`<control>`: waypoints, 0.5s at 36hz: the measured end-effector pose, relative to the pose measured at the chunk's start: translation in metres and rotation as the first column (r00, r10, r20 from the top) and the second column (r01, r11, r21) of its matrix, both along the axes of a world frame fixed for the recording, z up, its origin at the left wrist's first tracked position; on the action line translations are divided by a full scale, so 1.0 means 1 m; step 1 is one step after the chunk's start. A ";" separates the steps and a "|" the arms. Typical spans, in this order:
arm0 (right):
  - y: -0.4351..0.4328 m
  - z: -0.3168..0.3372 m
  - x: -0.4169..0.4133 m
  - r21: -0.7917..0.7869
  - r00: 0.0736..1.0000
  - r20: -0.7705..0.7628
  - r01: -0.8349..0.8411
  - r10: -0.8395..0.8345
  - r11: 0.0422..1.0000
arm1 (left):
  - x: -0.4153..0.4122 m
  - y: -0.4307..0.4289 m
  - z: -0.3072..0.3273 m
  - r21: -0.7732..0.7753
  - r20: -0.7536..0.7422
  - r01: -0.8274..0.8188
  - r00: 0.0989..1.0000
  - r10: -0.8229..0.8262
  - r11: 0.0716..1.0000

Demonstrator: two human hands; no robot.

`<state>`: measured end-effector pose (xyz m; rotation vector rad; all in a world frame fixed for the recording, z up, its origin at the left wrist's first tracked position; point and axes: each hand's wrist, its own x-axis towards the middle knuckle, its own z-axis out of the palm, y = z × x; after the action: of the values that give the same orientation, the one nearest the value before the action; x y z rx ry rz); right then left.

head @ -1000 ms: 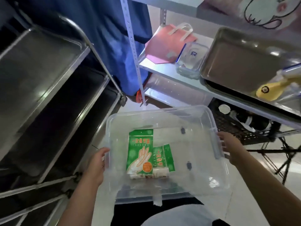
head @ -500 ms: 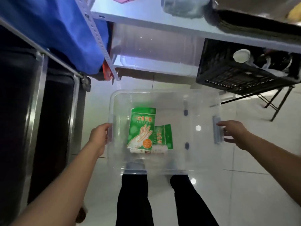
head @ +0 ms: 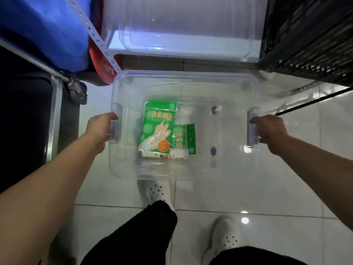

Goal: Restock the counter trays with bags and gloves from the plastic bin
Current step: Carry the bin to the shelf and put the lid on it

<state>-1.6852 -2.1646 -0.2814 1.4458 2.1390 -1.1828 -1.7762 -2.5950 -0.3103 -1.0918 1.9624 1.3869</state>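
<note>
Right now my left grip (head: 99,129) is curled round the left handle (head: 115,129) of the bin (head: 191,75), thumb on the rim and fingers tucked out of sight. My right grip (head: 269,131) wraps the right handle (head: 251,131) the same way. Each is closed on its handle and has nothing else in it.

The bin hangs low between my arms, above the floor (head: 248,197), and I can see one shoe (head: 156,192) through its near end. Its far rim sits just before the bottom shelf (head: 191,54), beside a black crate (head: 305,44).

Inside, toward the left, a green glove pack (head: 156,129) lies flat with a smaller pack (head: 184,138) touching its right edge. Pale wrapped goods lie along their near ends, too blurred to name.

I judge the load very light. The bin is clear, thin-walled plastic, stiff enough by its handles but likely to flex if taken by one side. The two handles are the right hold, and it should be carried level. The packs look like slick film, soft and flat. They would probably slide on a tilt, and are best pinched by an edge.
</note>
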 end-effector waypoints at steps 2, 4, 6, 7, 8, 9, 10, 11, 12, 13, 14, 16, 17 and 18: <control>0.004 -0.019 -0.004 0.016 0.999 -0.033 -0.023 0.023 1.000 | -0.005 0.001 -0.017 -0.002 -0.015 0.013 1.000 -0.013 1.000; 0.010 -0.037 -0.008 0.020 0.996 -0.070 -0.062 0.063 0.998 | -0.011 -0.001 -0.033 -0.003 -0.034 0.029 0.999 -0.029 1.000; 0.016 -0.053 -0.011 0.000 0.990 -0.094 -0.109 0.108 0.994 | -0.014 -0.005 -0.048 -0.011 -0.057 0.058 0.997 -0.058 0.998; 0.018 -0.059 -0.012 -0.010 0.986 -0.103 -0.132 0.130 0.991 | -0.015 -0.007 -0.053 -0.016 -0.066 0.073 0.995 -0.074 0.997; 0.021 -0.065 -0.013 -0.021 0.983 -0.116 -0.148 0.145 0.989 | -0.016 -0.009 -0.058 -0.018 -0.073 0.090 0.993 -0.091 0.996; 0.023 -0.070 -0.013 -0.033 0.979 -0.130 -0.162 0.157 0.986 | -0.016 -0.010 -0.061 -0.018 -0.080 0.110 0.991 -0.111 0.994; 0.025 -0.075 -0.013 -0.045 0.976 -0.137 -0.178 0.170 0.983 | -0.016 -0.010 -0.064 -0.017 -0.084 0.130 0.988 -0.131 0.991; 0.027 -0.080 -0.012 -0.058 0.974 -0.137 -0.192 0.183 0.980 | -0.016 -0.010 -0.066 -0.017 -0.089 0.148 0.985 -0.149 0.989; 0.029 -0.084 -0.011 -0.074 0.972 -0.137 -0.204 0.192 0.976 | -0.015 -0.010 -0.068 -0.016 -0.102 0.164 0.981 -0.165 0.986; 0.031 -0.089 -0.009 -0.094 0.970 -0.140 -0.215 0.201 0.972 | -0.015 -0.010 -0.070 -0.015 -0.121 0.175 0.977 -0.175 0.985; 0.034 -0.095 -0.007 -0.115 0.969 -0.142 -0.221 0.204 0.969 | -0.015 -0.010 -0.071 -0.009 -0.141 0.185 0.973 -0.185 0.983; 0.038 -0.104 -0.001 -0.149 0.971 -0.142 -0.211 0.191 0.966 | -0.018 -0.008 -0.070 0.012 -0.161 0.224 0.962 -0.219 0.975; 0.039 -0.108 0.001 -0.154 0.971 -0.152 -0.205 0.182 0.966 | -0.020 -0.008 -0.068 0.018 -0.156 0.248 0.957 -0.243 0.968; 0.040 -0.112 0.002 -0.149 0.969 -0.172 -0.202 0.176 0.968 | -0.021 -0.008 -0.066 0.016 -0.140 0.275 0.953 -0.270 0.961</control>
<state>-1.6829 -2.1246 -0.3935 1.0836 2.1648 -1.4036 -1.7977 -2.6029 -0.3763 -0.6920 2.0839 1.3682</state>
